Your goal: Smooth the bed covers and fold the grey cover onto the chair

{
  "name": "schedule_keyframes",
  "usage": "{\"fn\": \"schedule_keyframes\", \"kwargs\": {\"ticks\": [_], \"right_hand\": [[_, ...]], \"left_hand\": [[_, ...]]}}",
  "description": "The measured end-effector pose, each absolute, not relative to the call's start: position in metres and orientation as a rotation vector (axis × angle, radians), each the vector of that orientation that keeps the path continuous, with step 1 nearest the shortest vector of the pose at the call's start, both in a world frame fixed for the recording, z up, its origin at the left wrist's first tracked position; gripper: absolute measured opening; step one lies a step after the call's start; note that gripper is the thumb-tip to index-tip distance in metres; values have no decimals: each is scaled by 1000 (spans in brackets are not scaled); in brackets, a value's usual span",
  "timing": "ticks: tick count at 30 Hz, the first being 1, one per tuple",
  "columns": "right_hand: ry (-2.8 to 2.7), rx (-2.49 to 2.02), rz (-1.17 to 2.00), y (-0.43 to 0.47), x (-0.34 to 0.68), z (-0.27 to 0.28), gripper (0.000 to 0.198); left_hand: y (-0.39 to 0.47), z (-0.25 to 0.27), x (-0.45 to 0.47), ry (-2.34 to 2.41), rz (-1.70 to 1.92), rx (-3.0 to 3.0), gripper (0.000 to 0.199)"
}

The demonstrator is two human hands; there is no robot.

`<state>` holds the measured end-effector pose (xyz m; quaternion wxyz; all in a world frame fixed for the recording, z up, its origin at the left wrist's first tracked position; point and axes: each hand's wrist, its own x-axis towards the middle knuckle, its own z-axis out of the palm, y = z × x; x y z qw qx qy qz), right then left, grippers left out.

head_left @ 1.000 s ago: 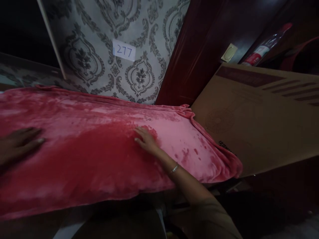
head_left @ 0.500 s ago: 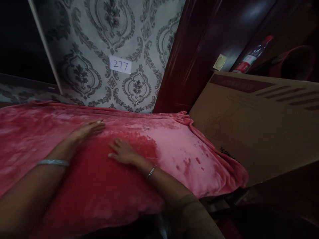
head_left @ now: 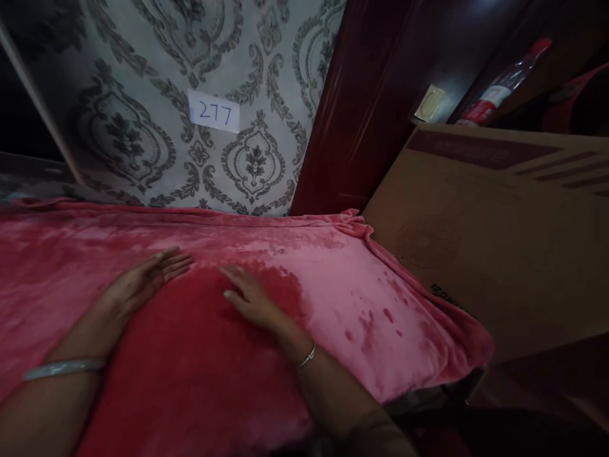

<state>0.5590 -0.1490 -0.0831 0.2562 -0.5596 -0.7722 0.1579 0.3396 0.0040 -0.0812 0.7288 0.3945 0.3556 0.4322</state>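
A pink-red plush blanket [head_left: 195, 355] is spread over a raised surface, its pile showing darker red and lighter pink patches. My left hand [head_left: 147, 279] is at the left of the dark patch, turned on edge with the fingers stretched out and the palm facing inward. To its right, my right hand [head_left: 250, 295] lies over the dark patch, fingers extended and thumb apart. Neither hand holds anything. A pale bangle [head_left: 64, 368] circles my left wrist, and a thin silver bracelet [head_left: 308, 355] is on my right.
A large cardboard box [head_left: 476, 254] stands against the blanket's right end. Behind it are a bottle with a red cap [head_left: 499, 92] and a dark red wooden panel [head_left: 333, 146]. Patterned wallpaper [head_left: 257, 158] with a paper marked 277 [head_left: 214, 112] rises behind the blanket.
The left hand has turned so its palm shows more, and it has shifted slightly left and down. The right hand has moved a little right. The camera view has come closer.
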Motion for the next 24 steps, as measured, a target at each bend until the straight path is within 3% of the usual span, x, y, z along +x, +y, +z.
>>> {"fn": "schedule_keyframes", "kwargs": {"ticks": [4,16,24], "right_hand": [[-2094,-1954,307,-138,586,-93,64],[-1769,-2372,294,-143,638,-93,64],[-1431,-2642,251,-192,713,-99,63]], "left_hand": [[3,-81,339,804,950,887,29],[-4,-72,341,831,947,912,27],[-9,-67,342,815,957,889,23]]}}
